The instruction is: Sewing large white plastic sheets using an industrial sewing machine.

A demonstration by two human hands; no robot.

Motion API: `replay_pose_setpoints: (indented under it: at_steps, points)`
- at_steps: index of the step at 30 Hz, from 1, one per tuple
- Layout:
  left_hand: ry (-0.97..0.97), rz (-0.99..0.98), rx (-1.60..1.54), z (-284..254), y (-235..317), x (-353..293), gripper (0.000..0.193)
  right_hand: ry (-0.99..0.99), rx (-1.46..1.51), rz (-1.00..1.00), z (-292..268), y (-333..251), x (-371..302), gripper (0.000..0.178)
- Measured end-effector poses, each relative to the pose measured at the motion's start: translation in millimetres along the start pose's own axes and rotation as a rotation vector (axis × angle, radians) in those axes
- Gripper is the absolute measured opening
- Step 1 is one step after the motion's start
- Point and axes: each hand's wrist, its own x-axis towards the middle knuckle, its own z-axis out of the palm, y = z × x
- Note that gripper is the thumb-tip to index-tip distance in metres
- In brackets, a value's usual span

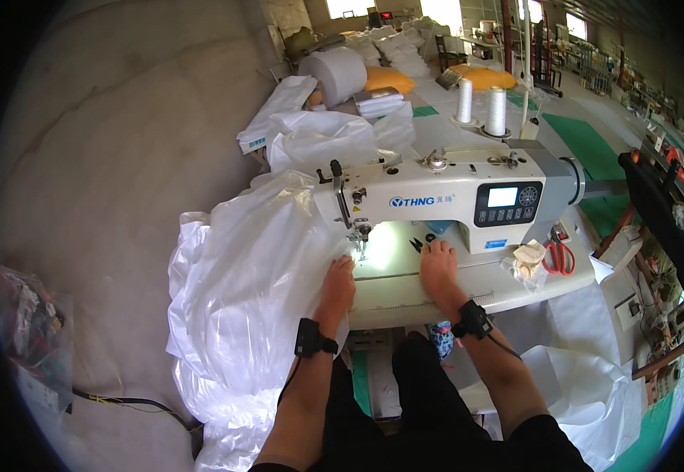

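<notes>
My left hand [339,281] lies flat, fingers spread, on the white plastic sheeting [255,291] at the sewing table's [468,287] left edge; my right hand [438,263] rests open by the needle [360,240]. Slippery sheeting could slide, drawing fingertips under it.

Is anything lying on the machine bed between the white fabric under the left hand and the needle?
Nothing visible. The left hand rests on the white fabric, whose edge already reaches the needle. The small black snips lie right of the needle, by the right hand, off that path.
</notes>
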Motion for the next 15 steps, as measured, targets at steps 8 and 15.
replay_pose_setpoints:
  at_steps: [8,15]
  points:
    - [0.141,-0.036,-0.075,20.5,-46.3,28.6,0.013,-0.105,-0.008,0.032,-14.7,-19.3,-3.9,0.019]
    - [0.115,-0.164,0.002,-10.7,-53.9,18.2,0.011,-0.258,0.48,0.029,-31.7,-86.8,-17.0,0.016]
